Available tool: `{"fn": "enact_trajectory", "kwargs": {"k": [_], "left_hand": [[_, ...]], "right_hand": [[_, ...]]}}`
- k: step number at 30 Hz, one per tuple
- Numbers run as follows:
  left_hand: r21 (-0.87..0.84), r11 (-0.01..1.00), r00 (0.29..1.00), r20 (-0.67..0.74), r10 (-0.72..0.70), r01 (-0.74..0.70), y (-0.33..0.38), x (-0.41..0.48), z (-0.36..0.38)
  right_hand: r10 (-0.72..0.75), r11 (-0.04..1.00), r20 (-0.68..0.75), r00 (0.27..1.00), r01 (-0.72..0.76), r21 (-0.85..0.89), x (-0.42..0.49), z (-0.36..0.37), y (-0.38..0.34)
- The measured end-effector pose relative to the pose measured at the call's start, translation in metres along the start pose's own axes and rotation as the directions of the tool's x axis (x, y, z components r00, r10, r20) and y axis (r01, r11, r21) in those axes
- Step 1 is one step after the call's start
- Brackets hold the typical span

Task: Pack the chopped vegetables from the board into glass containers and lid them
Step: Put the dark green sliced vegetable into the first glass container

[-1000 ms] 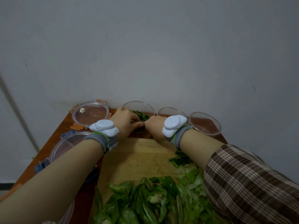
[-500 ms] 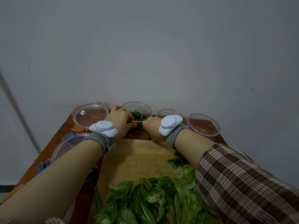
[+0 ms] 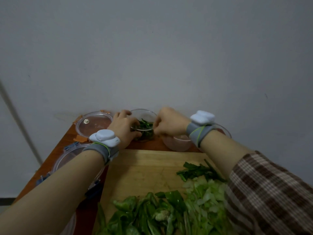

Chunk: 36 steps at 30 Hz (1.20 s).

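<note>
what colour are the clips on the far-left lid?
Orange clips on the lid, clearest in the head view.

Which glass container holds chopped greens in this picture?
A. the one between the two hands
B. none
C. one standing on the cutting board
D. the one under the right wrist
A: dark chopped greens show inside the glass container between the left hand and the right hand; the bowl under the right wrist looks empty.
</note>
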<state>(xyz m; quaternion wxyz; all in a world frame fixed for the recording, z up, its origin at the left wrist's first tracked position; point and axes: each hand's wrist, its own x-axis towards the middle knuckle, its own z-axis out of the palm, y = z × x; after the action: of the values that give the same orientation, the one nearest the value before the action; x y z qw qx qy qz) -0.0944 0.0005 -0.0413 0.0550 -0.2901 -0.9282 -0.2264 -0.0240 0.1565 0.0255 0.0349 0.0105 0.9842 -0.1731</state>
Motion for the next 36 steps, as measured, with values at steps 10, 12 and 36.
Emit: {"fn": "enact_trajectory", "kwargs": {"k": [10,12,36], "left_hand": [[-0.116,0.990,0.996,0.019,-0.081,0.083,0.001,-0.005,-0.002],[-0.103,0.992,0.996,0.049,-0.070,0.075,0.000,-0.007,-0.004],[0.002,0.959,0.799,0.553,0.235,-0.283,0.138,-0.034,0.026]], "right_hand": [[0.242,0.947,-0.133,0.961,-0.204,0.250,0.041,0.025,0.007],[0.239,0.952,-0.156,0.958,-0.199,0.234,0.041,0.023,0.007],[0.345,0.932,0.215,0.914,-0.360,0.035,-0.141,-0.011,0.111]]}}
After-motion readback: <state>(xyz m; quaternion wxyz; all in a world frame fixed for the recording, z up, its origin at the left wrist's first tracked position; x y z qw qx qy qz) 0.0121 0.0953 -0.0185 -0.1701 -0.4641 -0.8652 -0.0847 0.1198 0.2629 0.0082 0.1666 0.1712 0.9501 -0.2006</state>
